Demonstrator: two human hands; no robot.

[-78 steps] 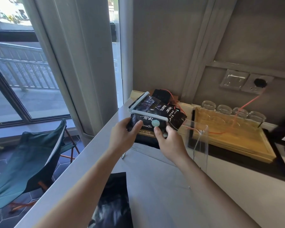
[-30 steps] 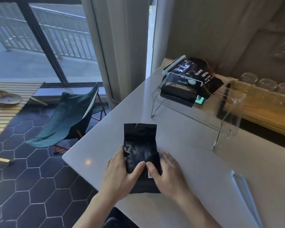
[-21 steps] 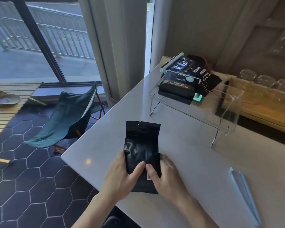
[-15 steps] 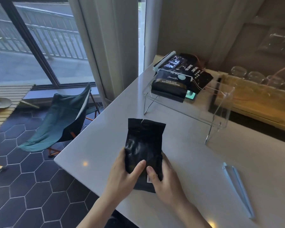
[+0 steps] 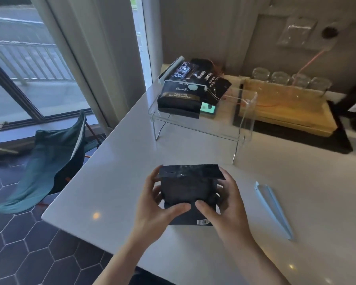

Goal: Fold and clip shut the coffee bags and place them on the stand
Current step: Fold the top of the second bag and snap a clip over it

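A plain black coffee bag (image 5: 188, 188) is held upright over the white counter (image 5: 119, 161), its top edge level and a barcode at its lower right. My left hand (image 5: 156, 204) grips its left side and my right hand (image 5: 224, 204) its right side, both thumbs pressing the front. A light blue bag clip (image 5: 273, 210) lies on the counter to the right of my hands. On the clear acrylic stand (image 5: 243, 112) further back rest two clipped black coffee bags (image 5: 181, 95), one in front of the other.
Behind the stand sit a wooden tray (image 5: 286, 114) on a black mat and several upturned glasses (image 5: 280, 78). The counter's left edge drops to a dark tiled floor with a teal folding chair (image 5: 51, 161). A window and curtain fill the left.
The loose bag was lying flat on the counter; both hands have lifted it upright and shifted to grip its sides. The view has swung a little to the left.
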